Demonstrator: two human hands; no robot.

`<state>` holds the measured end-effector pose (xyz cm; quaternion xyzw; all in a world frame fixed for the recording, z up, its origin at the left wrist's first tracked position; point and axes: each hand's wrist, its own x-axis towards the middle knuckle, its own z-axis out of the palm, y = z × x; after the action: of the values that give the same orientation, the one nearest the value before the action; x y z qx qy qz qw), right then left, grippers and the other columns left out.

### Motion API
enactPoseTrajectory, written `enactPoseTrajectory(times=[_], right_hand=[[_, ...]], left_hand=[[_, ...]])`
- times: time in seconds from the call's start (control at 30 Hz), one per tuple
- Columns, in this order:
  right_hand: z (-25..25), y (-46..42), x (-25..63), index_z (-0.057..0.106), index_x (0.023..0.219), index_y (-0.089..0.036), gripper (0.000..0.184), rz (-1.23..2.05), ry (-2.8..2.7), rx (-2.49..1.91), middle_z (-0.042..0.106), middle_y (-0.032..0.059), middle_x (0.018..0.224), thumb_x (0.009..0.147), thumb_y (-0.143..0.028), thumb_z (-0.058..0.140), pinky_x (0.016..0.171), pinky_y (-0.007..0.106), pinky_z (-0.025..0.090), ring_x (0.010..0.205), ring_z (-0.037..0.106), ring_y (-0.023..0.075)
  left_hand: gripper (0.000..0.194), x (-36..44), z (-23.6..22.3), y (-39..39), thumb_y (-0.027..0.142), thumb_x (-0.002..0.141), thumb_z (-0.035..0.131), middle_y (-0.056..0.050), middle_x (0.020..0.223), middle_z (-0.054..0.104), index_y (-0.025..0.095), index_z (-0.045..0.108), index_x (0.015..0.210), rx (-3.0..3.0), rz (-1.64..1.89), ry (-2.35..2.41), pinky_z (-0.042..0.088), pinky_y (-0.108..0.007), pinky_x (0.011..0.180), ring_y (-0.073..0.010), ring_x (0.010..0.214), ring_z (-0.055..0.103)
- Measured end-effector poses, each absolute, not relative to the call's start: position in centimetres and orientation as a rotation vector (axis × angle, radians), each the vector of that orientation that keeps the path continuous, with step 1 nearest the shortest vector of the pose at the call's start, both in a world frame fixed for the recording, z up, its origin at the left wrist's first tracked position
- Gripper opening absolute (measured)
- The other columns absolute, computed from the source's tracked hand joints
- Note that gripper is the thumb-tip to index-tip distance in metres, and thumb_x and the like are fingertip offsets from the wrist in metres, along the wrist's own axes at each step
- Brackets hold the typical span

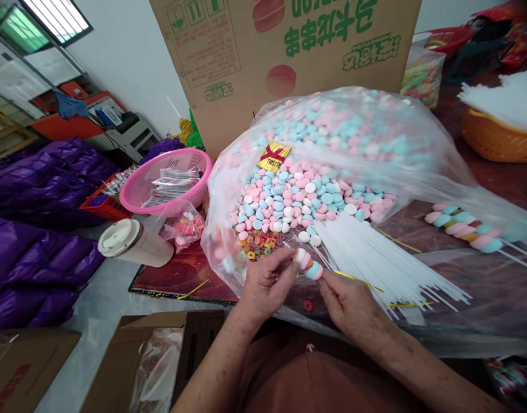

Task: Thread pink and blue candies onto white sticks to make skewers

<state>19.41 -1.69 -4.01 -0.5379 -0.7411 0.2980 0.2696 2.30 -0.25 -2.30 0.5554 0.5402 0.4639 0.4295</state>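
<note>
A short marshmallow skewer [311, 267] in pink, white, blue and brown-orange is held between my two hands. At its upper left end my left hand [269, 282] has its fingers closed round it; a thin white stick tip pokes out near them. My right hand [351, 303] pinches its lower right end. Just beyond lie loose pink, blue and white marshmallows [289, 198] in a large clear plastic bag [418, 140]. Small ring-shaped gummies [260, 244] form a pile by my left hand. A fan of white sticks [379, 258] spreads to the right.
Finished skewers [465, 226] lie at the right. A pink basket [129, 192] of packets and a lidded cup [136, 244] stand at the left. Behind the bag rises a cardboard box [241, 86]. A wicker basket [499, 137] holds more sticks. An open carton [117, 367] sits below the table edge.
</note>
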Motion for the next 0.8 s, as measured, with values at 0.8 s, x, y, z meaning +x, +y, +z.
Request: enactPoseTrajectory(times=[0.8], right_hand=[[-2.5,-2.4,20.9,0.051,0.063,-0.019,0.028,0.534,-2.361,-1.553,0.055,0.0021,0.055,0.083,-0.019,0.031,0.048,0.026,0.023,0.046,0.042,0.0126]], left_hand=[[0.023,-0.4,-3.0,1.1,0.021,0.062,0.074,-0.005,0.065,0.067,0.013,0.067,0.083,0.671,0.997,1.013,0.045,-0.018,0.043,-0.0082,0.043,0.056]])
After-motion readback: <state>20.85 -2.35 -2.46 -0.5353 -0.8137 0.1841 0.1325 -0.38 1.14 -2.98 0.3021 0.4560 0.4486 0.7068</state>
